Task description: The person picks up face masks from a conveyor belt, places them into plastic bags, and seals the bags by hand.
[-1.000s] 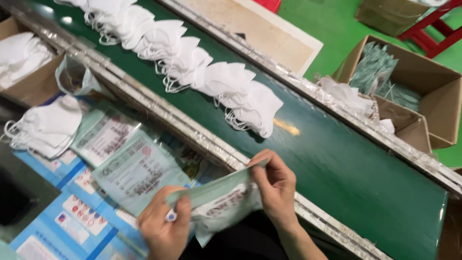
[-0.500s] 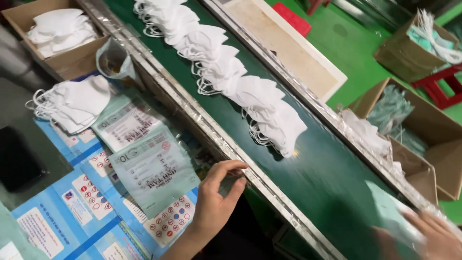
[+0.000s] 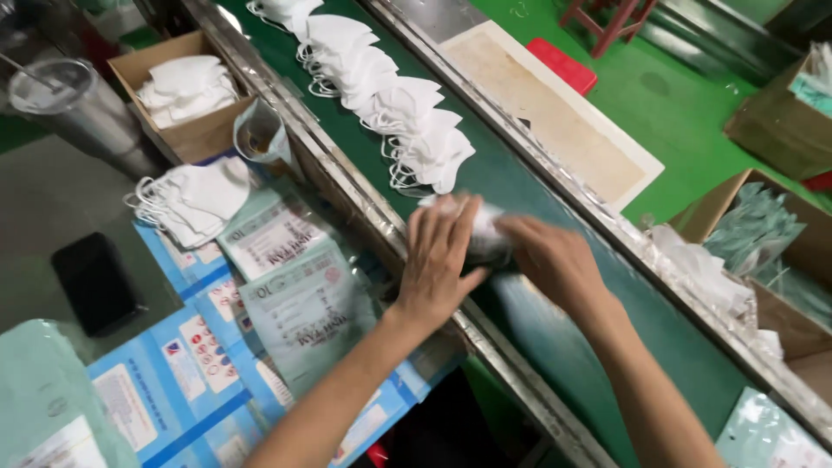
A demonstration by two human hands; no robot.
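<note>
A white mask (image 3: 472, 227), blurred by motion, is pressed between the spread fingers of the left hand (image 3: 440, 260) and the curled fingers of the right hand (image 3: 548, 258); the grip itself cannot be told. It lies on the green conveyor belt (image 3: 555, 329), at the near end of the row of white masks (image 3: 381, 100). The mask is best lifted by its edges, clear of the ear loops. Printed pouches (image 3: 299, 299) lie to the left.

A steel tumbler (image 3: 74, 108) stands beside a cardboard box (image 3: 192, 134) of white masks. A black phone (image 3: 95, 282) lies on the grey table, printed pouches (image 3: 299, 295) nearby. A red stool (image 3: 563, 65) sits on the green floor.
</note>
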